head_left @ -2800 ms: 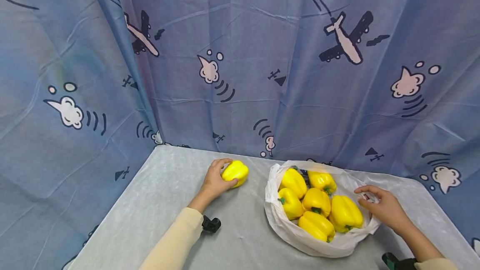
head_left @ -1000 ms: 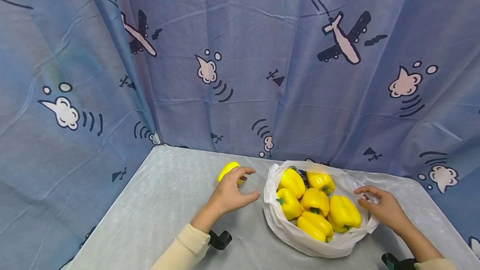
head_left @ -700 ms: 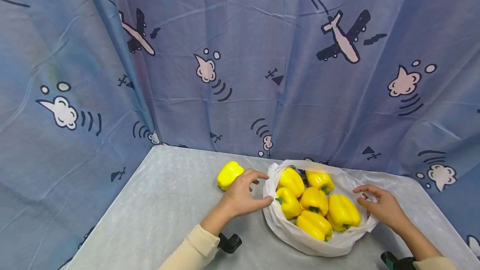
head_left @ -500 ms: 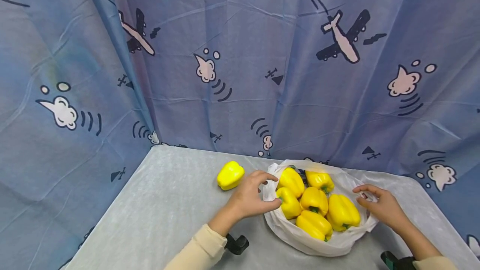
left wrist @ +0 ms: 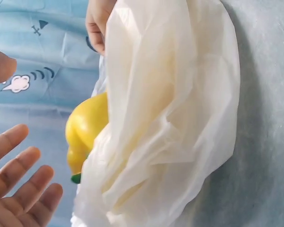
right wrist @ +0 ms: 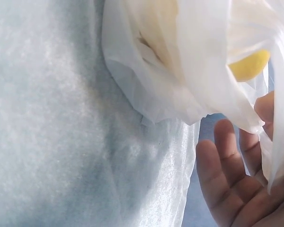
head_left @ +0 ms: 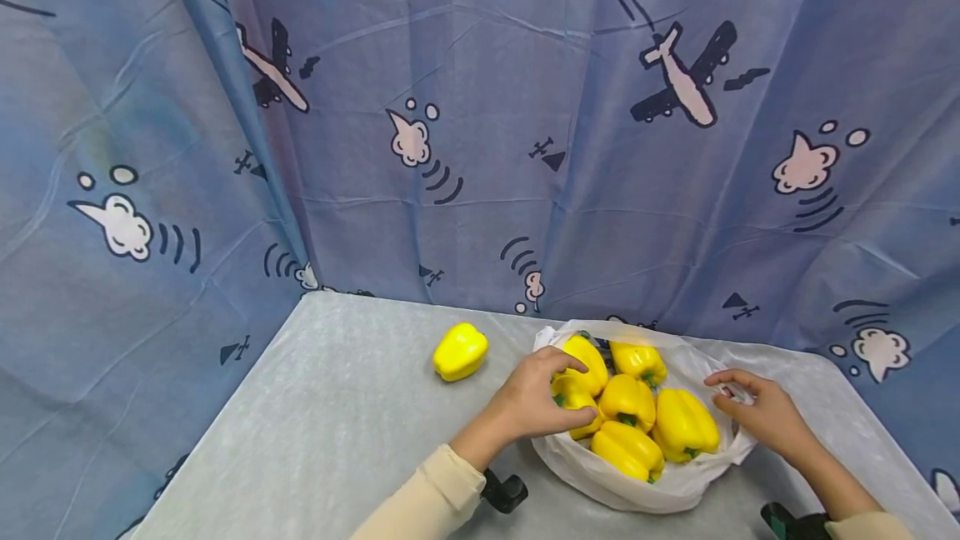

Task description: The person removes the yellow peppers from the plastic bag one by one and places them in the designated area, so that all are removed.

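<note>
A white plastic bag stands with its mouth spread, holding several yellow bell peppers. Over the bag's left rim reaches my left hand, fingers and thumb apart around the air above the left peppers; in the left wrist view its fingers hold nothing. One bell pepper lies alone on the table, left of the bag. My right hand pinches the bag's right rim, and in the right wrist view the thin film of the bag runs between thumb and fingers.
A light grey cloth covers the table. Behind it and along the left hangs a blue curtain printed with planes and clouds. A black wrist mount sits under the left wrist.
My left hand let go of the bell pepper on the table's left and moved right, over the bag's rim. My right hand stays at the bag's right side.
</note>
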Available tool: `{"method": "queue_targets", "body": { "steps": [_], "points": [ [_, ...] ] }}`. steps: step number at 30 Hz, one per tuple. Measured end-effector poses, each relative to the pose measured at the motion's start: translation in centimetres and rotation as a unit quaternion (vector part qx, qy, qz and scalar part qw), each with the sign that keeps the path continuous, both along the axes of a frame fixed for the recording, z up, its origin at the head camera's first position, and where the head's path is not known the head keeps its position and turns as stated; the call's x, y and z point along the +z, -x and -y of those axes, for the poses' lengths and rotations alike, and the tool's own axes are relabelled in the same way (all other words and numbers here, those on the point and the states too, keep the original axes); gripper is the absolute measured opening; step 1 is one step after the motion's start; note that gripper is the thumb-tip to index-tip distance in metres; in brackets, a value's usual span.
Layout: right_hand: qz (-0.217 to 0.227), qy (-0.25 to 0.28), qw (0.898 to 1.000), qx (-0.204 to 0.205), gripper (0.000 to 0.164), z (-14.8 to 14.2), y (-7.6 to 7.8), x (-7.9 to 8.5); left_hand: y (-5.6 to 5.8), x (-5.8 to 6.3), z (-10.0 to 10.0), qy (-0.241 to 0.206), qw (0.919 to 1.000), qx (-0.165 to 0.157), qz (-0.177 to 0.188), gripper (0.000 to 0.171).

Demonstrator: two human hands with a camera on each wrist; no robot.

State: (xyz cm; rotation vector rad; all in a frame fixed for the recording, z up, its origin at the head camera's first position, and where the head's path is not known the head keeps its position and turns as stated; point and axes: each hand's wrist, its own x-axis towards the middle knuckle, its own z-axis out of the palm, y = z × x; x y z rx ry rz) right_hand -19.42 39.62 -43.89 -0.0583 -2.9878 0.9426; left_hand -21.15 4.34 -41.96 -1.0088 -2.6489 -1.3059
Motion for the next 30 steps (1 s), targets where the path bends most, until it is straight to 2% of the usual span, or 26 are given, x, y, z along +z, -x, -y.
{"method": "queue_targets", "body": {
  "steps": [17, 30],
  "points": [
    [-0.009, -0.001, 1.0, 0.008, 0.031, 0.2, -0.1, -0.1, 0.8, -1.8, -0.5, 0.029, 0.9991, 0.028, 0.009, 0.047],
    [0.002, 0.004, 1.0, 0.005, 0.034, 0.0, 0.0, 0.0, 1.4, -3.0, -0.5, 0.022, 0.9995, 0.021, -0.002, 0.051]
  ]
}}
